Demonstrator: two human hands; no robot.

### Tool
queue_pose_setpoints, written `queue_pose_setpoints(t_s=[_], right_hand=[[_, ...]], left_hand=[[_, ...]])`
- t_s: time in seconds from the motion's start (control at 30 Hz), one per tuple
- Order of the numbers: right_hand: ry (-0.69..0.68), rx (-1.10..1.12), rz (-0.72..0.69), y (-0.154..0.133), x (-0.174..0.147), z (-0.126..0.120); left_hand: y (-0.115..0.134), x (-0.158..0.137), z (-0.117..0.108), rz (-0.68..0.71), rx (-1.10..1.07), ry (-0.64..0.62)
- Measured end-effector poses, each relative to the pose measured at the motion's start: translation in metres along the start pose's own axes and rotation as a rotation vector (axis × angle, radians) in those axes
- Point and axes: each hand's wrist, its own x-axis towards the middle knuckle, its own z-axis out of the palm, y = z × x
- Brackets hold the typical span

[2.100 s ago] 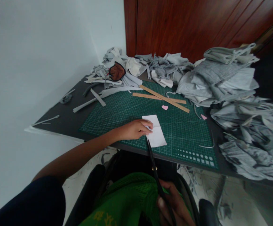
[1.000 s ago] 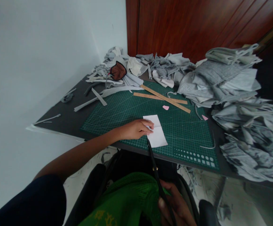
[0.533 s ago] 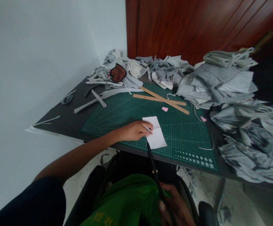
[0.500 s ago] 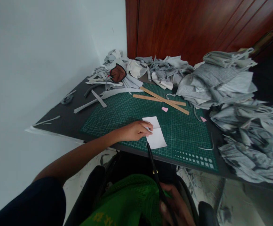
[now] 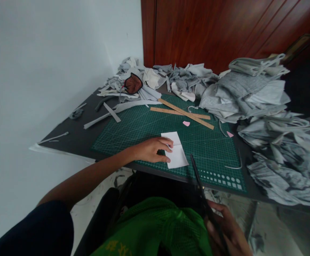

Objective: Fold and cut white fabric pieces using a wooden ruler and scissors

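Note:
A small white piece of paper (image 5: 178, 157) with a crease across it lies on the green cutting mat (image 5: 141, 124). My left hand (image 5: 155, 149) rests over its left side, thumb and fingers apart, fingertips touching the paper. Low on the right, my right hand (image 5: 224, 225) is wrapped around the handles of black scissors (image 5: 200, 188). Their blades look closed and point up toward the mat, just right of the paper and apart from it.
Two crossed wooden rulers (image 5: 187, 113) and a pink scrap (image 5: 186, 123) lie on the mat. Grey fabric piles (image 5: 251, 89) line the right and back of the table. A brown pouch-like piece (image 5: 133, 84) sits among scraps at the back left.
My right hand has moved right with the scissors, whose tips have left the paper's lower left edge. My left thumb has spread away from the fingers.

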Motion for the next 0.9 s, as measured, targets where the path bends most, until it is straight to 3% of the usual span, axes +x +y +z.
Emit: queue_pose_setpoints(t_s=[0.23, 0.3, 0.4, 0.47, 0.6, 0.73, 0.8, 0.9], right_hand=[[0.254, -0.873, -0.368, -0.034, 0.057, -0.068], [0.268, -1.123, -0.457, -0.045, 0.075, -0.082], [0.229, -1.286, -0.653, -0.058, 0.109, -0.098], [0.164, -1.285, -0.763, -0.062, 0.135, -0.108], [0.126, -1.312, -0.916, -0.062, 0.177, -0.121], [0.27, -1.504, -1.064, -0.059, 0.175, -0.102], [0.357, -1.596, -1.107, -0.059, 0.159, -0.075], [0.338, -1.517, -1.154, -0.056, 0.137, -0.022]], left_hand=[[-0.002, -0.003, -0.001, -0.02, 0.022, -0.025], [-0.003, -0.003, -0.003, -0.02, -0.021, -0.042], [-0.006, -0.004, -0.007, -0.006, -0.088, -0.052], [-0.008, -0.005, -0.008, -0.028, -0.09, 0.037], [-0.014, -0.012, -0.008, -0.149, 0.041, 0.375], [-0.023, -0.016, -0.012, -0.331, 0.091, 0.59], [-0.028, -0.014, -0.016, -0.442, 0.091, 0.574], [-0.032, -0.003, -0.023, -0.511, 0.115, 0.479]])
